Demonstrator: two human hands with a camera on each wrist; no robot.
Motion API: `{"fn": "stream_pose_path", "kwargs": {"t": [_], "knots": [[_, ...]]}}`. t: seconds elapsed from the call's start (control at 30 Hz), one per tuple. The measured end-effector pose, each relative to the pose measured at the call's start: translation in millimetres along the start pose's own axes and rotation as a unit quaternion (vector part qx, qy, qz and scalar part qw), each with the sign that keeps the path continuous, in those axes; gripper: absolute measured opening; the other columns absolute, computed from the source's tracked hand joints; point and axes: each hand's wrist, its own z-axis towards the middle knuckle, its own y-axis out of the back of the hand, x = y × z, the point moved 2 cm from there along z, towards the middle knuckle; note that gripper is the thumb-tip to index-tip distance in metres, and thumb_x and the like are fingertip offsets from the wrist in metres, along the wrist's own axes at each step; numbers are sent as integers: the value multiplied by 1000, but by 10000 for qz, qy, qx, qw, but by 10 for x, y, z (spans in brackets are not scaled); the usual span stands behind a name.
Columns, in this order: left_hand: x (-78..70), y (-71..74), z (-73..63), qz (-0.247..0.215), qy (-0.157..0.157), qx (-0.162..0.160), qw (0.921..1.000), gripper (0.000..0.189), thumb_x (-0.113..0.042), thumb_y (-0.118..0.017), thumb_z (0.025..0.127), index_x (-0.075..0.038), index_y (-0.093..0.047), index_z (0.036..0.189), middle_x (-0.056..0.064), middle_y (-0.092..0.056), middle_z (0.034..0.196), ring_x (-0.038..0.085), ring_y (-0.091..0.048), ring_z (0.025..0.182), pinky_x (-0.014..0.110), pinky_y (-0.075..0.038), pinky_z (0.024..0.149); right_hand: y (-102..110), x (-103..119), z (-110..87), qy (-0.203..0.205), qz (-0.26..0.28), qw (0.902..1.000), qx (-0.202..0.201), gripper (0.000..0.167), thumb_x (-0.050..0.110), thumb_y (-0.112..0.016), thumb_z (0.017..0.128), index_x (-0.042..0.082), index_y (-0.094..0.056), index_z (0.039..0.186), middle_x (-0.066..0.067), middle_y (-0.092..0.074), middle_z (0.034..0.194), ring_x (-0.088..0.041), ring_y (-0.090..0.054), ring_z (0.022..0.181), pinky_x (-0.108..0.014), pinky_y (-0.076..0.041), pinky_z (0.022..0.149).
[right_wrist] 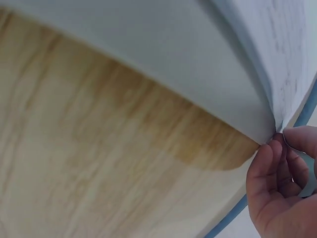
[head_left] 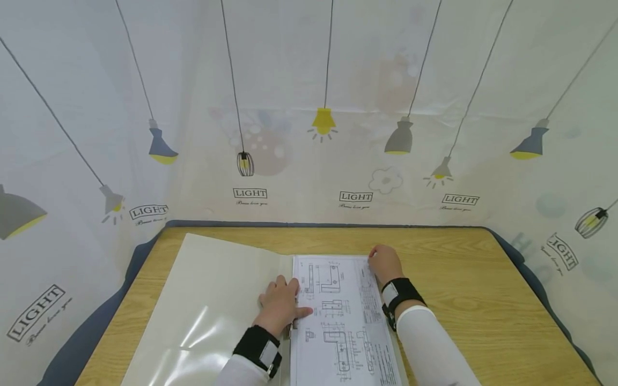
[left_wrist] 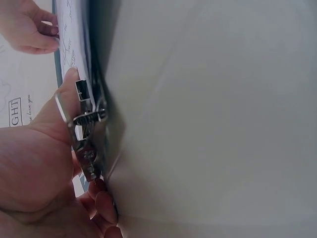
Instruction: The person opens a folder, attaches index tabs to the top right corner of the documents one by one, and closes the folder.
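Observation:
An off-white folder (head_left: 212, 279) lies opened out, its glossy cover to the left. On its right side sits a stack of paper sheets (head_left: 354, 332) printed with technical drawings. My left hand (head_left: 280, 305) rests at the fold, thumb stretched onto the sheets' left edge and fingers spread towards the cover. Beneath its palm, the left wrist view shows a metal lever clip (left_wrist: 88, 119) by the sheets' edge. My right hand (head_left: 385, 262) pinches the top right corner of the sheets between thumb and fingertips; how many it holds is hidden.
The wooden table (head_left: 463, 289) extends to the right of the folder and behind it. A pale cloth (head_left: 299, 64) printed with hanging lamps surrounds the table, with a dark blue border (head_left: 299, 223) along the table's back edge.

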Motion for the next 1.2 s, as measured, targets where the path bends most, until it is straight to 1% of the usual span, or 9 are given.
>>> {"fn": "stream_pose_path", "kwargs": {"t": [0.2,0.27,0.37,0.47,0.6,0.73,0.97,1.1,1.2], "knots": [[6,13,-2,-45,24,15,10000,56,-51,-79,66,-14,-54,101,6,-40,87,23,-38,78,38,-32,62,9,65,-25,111,-186,9998,-43,7,3,-55,83,1,-62,80,-14,-65,83,-26,-55,69,-38,-45,64],[9,17,-2,-35,33,21,10000,56,-51,-78,66,-14,-54,101,5,-40,87,23,-38,79,38,-32,62,17,77,-38,205,-209,9995,-143,6,2,-56,81,1,-61,77,-14,-64,80,-26,-54,66,-37,-44,61],[9,21,-1,-31,27,14,10000,56,-51,-78,66,-14,-54,101,5,-40,87,23,-38,79,38,-32,62,18,58,-36,239,-226,9993,-158,5,3,-57,81,2,-60,78,-14,-64,79,-26,-54,65,-36,-43,59],[4,23,0,-24,-4,13,10000,56,-51,-78,66,-14,-54,101,5,-40,87,23,-38,79,38,-32,62,25,24,-43,99,-306,9993,-185,5,6,-58,82,2,-61,82,-13,-65,83,-26,-55,68,-37,-44,61],[-1,26,2,-5,-29,5,10000,57,-52,-77,66,-14,-55,102,5,-40,88,23,-39,79,38,-32,62,21,-51,-32,-152,-452,9987,-160,16,14,-61,83,2,-60,93,-13,-65,88,-26,-56,72,-38,-44,64],[7,16,8,19,-8,2,10000,59,-54,-77,65,-14,-55,104,5,-40,88,24,-39,79,37,-32,62,4,-105,-14,-183,-604,9977,-248,24,20,-66,83,2,-59,97,-15,-60,91,-29,-55,78,-40,-44,66],[13,0,21,28,2,-7,10000,59,-54,-77,65,-14,-55,104,5,-40,87,23,-39,79,37,-32,61,23,-157,-24,13,-1003,9942,-387,24,27,-70,82,7,-60,91,-21,-53,105,-39,-46,100,-52,-41,78],[15,-6,16,46,-5,0,10000,60,-54,-77,65,-14,-55,104,5,-40,87,23,-39,79,37,-32,61,53,-172,-49,164,-1185,9921,-381,18,26,-69,83,9,-65,88,-21,-55,107,-39,-47,99,-52,-42,78],[13,-7,9,20,-13,-26,10000,59,-53,-78,65,-14,-55,103,5,-40,87,23,-39,79,37,-32,62,67,-190,-66,412,-1212,9910,-400,15,23,-70,83,8,-68,87,-17,-60,98,-35,-54,89,-48,-45,73]]}}
